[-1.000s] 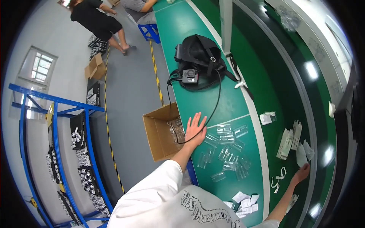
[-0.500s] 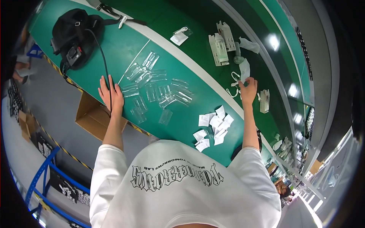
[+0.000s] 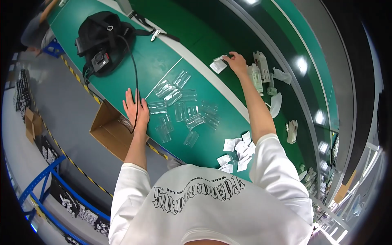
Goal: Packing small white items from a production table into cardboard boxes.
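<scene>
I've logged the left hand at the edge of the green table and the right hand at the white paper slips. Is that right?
Not quite: the head view shows the right hand at the small white packet, beyond the white edge strip, not at the white paper slips. The left hand is at the edge of the green table, as logged.

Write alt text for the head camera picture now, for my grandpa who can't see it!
A person's right hand is at a small white packet on a dark green surface, while the left hand lies spread at the edge of a green table. On the table are clear plastic pieces, white papers and a black bag.
</scene>
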The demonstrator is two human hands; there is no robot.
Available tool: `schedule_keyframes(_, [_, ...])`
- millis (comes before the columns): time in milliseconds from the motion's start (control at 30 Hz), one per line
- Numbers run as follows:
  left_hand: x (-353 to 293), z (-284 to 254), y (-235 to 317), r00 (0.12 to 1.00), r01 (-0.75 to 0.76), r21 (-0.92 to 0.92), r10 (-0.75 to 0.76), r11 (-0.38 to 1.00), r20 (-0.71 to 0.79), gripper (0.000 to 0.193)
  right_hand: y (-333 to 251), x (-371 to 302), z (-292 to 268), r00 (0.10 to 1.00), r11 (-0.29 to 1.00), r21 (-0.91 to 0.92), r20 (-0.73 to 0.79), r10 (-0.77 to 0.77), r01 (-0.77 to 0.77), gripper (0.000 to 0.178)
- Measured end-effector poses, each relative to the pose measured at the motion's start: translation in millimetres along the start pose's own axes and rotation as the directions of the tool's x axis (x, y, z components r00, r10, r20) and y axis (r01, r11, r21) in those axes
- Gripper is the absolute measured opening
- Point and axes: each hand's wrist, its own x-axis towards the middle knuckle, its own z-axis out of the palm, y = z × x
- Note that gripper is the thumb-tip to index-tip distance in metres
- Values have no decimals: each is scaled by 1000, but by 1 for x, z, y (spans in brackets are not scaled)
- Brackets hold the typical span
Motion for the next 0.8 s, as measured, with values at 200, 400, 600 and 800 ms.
schedule_keyframes(200, [5, 11, -5, 1000, -6, -8, 6, 1000, -8, 51, 10, -30, 4, 996, 997, -38, -52, -66, 64, 58])
schedule_keyframes(400, [12, -28, 0, 1000, 18, 3, -18, 1000, 9, 48, 31, -17, 4, 999, 877, 478, -39, -28, 43, 21])
schedule_keyframes(600, [-3, 3, 15, 998, -47, -125, 40, 991, -57, 54, 115, -36, -7, 986, 622, 781, -140, 87, 56, 8])
schedule_keyframes(800, [-25, -9, -16, 999, -16, -181, 10, 983, -38, 53, 14, -123, -61, 773, 878, -121, -431, -466, 462, 7])
